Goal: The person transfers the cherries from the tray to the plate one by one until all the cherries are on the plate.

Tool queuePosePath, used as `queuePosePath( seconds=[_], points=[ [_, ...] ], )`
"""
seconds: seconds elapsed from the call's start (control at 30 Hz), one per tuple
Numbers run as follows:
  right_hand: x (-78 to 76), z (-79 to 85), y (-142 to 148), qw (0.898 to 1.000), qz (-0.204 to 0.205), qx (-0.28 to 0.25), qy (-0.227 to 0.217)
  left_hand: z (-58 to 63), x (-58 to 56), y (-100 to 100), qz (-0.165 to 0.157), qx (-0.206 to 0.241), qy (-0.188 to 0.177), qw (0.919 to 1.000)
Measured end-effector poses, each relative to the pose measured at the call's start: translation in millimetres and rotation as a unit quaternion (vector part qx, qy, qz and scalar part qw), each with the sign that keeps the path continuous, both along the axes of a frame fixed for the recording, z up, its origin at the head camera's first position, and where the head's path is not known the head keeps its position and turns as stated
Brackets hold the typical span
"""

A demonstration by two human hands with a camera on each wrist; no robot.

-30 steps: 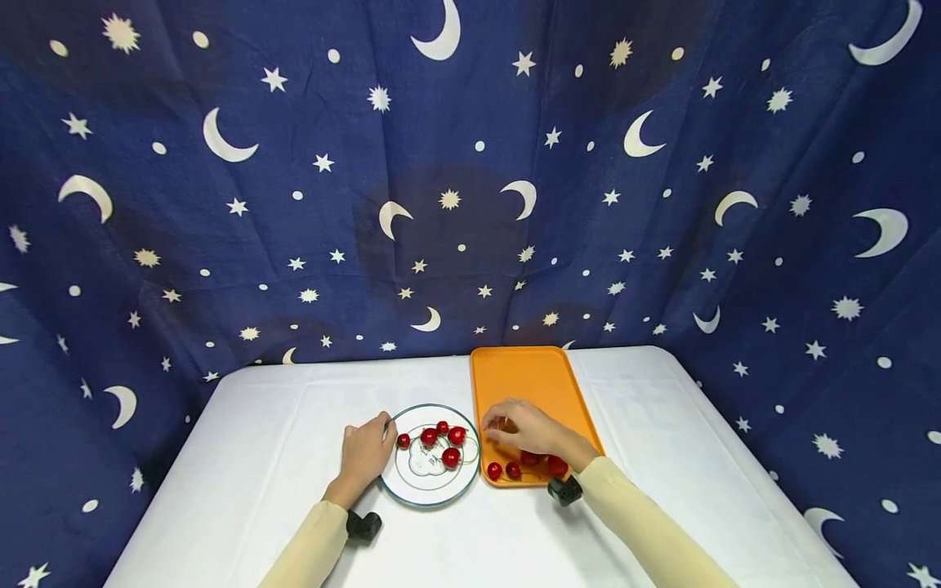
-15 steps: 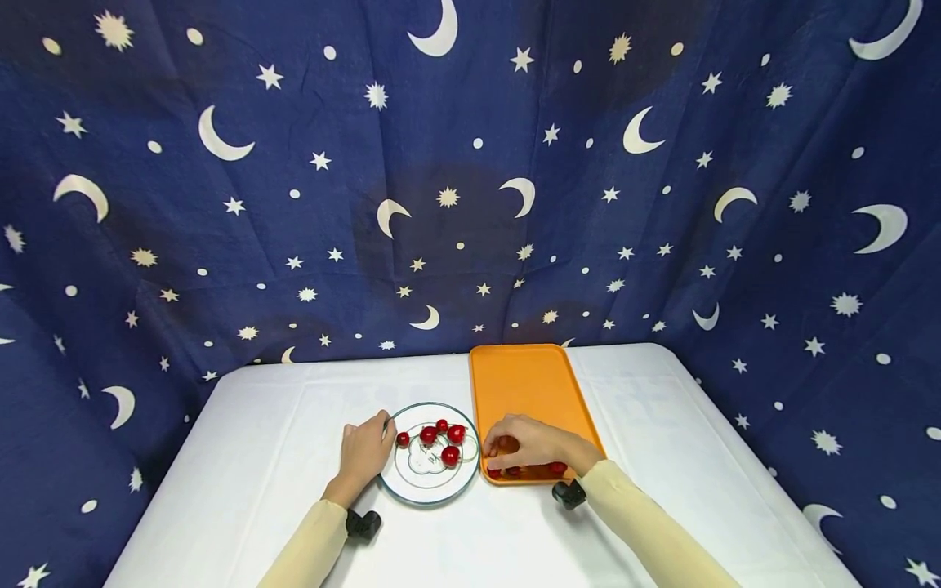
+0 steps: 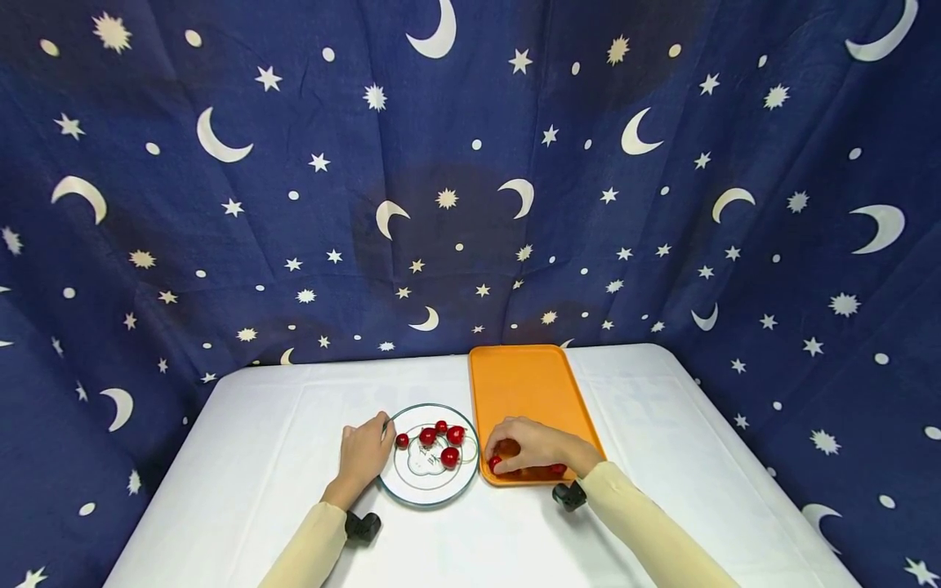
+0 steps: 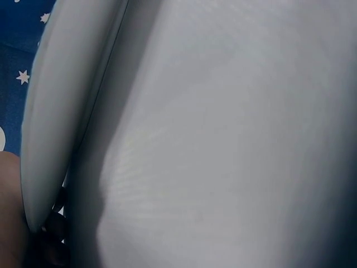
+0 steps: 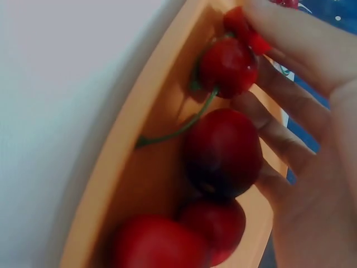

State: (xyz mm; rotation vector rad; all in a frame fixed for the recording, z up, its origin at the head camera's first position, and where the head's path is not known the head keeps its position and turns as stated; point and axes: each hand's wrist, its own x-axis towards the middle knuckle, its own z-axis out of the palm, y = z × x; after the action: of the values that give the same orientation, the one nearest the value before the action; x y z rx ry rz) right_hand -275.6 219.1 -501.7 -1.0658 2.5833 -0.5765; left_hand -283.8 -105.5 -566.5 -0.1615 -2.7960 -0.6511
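Note:
My left hand point(image 3: 365, 449) grips the left rim of a white plate point(image 3: 426, 494) with a dark green edge; the left wrist view shows the plate point(image 4: 67, 100) tilted on edge, fingers curled beneath. Several red cherry-like fruits point(image 3: 449, 457) lie on it. At the near left corner of the orange tray point(image 3: 522, 376), my right hand point(image 3: 535, 441) pinches a small red cherry point(image 5: 237, 22) between thumb and fingers. Just beside it in the right wrist view is another cherry point(image 5: 228, 67) with a green stem, then a darker round fruit point(image 5: 223, 153) and more red ones.
Plate and tray stand side by side on a white-covered table point(image 3: 294, 408). A raised rim point(image 5: 111, 173) runs round the tray. Behind the table hangs a dark blue curtain point(image 3: 470, 163) with moons and stars.
My right hand has moved down and toward the tray's near left corner, and its fingers have closed round a cherry there. My left hand stays at the plate's rim.

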Motion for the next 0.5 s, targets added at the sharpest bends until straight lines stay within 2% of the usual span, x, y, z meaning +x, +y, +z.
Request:
queuePosePath(
  seconds=[0.17,0.37,0.5],
  points=[
    [-1.2,-2.8,2.0,1.0,-0.014,-0.009,-0.008,-1.7,1.6,0.9,0.004,0.004,-0.003,1.0],
    [-4.3,-2.9,2.1,0.999,-0.001,-0.04,-0.019,1.0,1.7,1.3,0.001,0.0,0.007,1.0],
    [-5.6,-3.2,2.6,0.999,-0.007,-0.032,-0.017,2.5,1.1,1.1,-0.001,-0.004,0.005,1.0]
  ],
)
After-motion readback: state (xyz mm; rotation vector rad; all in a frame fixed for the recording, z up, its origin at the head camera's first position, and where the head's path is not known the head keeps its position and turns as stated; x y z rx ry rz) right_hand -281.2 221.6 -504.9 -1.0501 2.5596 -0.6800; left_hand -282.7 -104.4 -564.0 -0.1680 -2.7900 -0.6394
